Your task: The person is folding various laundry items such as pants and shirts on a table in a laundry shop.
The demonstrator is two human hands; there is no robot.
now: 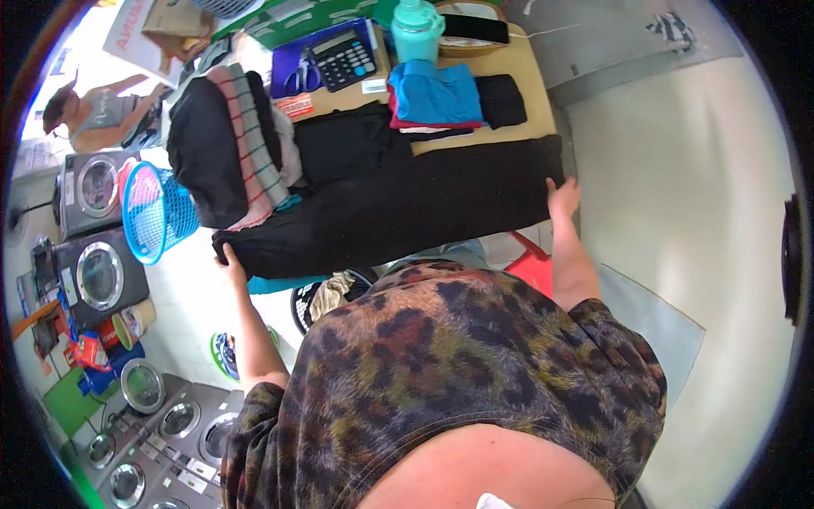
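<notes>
A long black garment (407, 199), its exact kind hard to tell, stretches across the near side of the table from left to right. My left hand (231, 269) grips its left end, which hangs past the table's edge. At the other end, my right hand (563, 201) holds the right edge, thumb over the cloth. Behind the garment lies a folded black cloth (352, 140). To its right is a folded stack topped by a blue garment (438, 93), with a small black folded cloth (502, 100) beside it. A pile with a striped towel (248, 140) rises at the left.
On the table (532, 72) stand a calculator (343, 61), scissors (303, 78), a turquoise bottle (415, 32) and a basket with a phone (475, 30). Left are a blue laundry basket (158, 216), washing machines (100, 276) and another person (106, 114). A black basket (309, 307) sits below the table.
</notes>
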